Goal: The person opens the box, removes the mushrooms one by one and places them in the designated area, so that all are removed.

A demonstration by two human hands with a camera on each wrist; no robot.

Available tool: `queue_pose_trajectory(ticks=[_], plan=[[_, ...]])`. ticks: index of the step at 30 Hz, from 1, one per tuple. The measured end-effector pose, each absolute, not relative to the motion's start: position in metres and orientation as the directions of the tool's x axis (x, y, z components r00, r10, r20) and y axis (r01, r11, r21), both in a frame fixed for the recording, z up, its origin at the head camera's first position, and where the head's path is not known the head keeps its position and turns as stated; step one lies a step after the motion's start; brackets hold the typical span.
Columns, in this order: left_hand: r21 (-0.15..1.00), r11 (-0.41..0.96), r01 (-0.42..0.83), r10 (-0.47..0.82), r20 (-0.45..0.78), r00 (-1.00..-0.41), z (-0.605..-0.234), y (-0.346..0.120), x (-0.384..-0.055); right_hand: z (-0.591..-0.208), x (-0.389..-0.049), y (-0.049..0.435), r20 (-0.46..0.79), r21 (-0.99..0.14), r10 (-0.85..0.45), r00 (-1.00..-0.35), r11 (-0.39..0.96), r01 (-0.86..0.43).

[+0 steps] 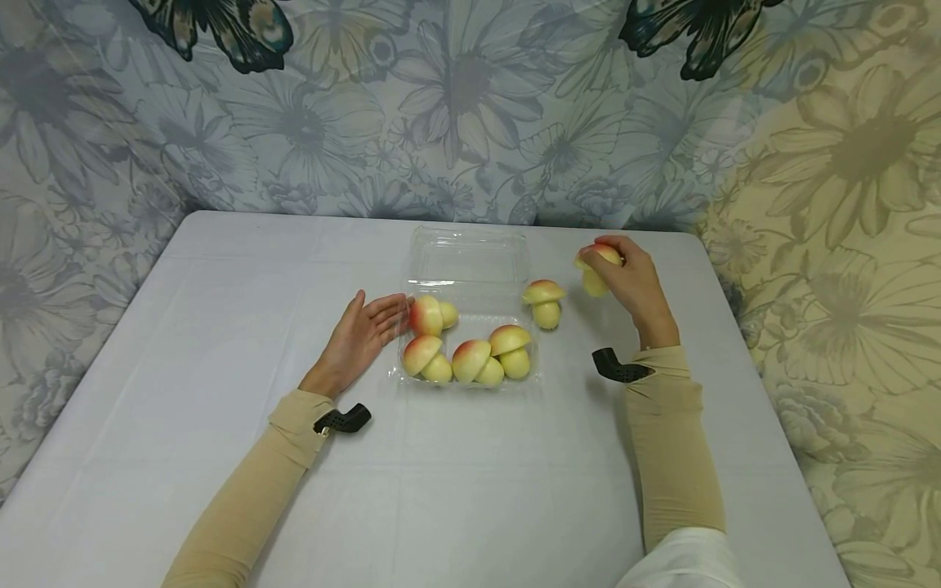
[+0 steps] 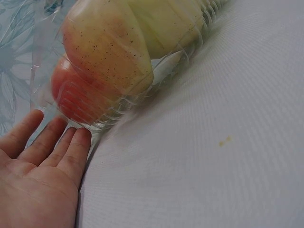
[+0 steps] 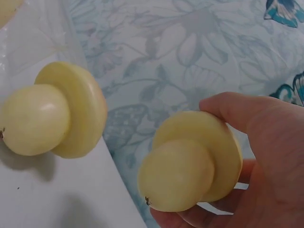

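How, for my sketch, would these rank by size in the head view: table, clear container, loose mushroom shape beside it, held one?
Table
Clear container
Unranked, looking alike: loose mushroom shape; held mushroom shape, partly covered by the right hand

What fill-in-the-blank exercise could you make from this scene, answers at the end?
The clear container holds ___ mushroom-shaped pieces. Its lid is not closed but ___. The held piece is in the person's ___ hand. Outside the container, the number of pieces resting on the white table is ___.

Missing words: four; open; right; one.
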State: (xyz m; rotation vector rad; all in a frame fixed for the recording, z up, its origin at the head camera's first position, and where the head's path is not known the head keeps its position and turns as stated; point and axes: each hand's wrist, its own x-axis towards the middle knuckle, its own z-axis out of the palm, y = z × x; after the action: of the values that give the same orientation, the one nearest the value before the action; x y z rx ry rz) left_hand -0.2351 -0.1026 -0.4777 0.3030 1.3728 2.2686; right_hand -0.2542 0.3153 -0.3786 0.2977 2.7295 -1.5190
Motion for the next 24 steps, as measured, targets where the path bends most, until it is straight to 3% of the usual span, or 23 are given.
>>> queue_pose_trajectory(ticks=[24], plan=[[0.881, -0.392, -0.265, 0.495, -0.041, -0.868, -0.477, -0.102, -0.233, -0.392, -0.26, 0.32, -0.193, -0.805, 0.138, -0.971, 0.544, 0.237]])
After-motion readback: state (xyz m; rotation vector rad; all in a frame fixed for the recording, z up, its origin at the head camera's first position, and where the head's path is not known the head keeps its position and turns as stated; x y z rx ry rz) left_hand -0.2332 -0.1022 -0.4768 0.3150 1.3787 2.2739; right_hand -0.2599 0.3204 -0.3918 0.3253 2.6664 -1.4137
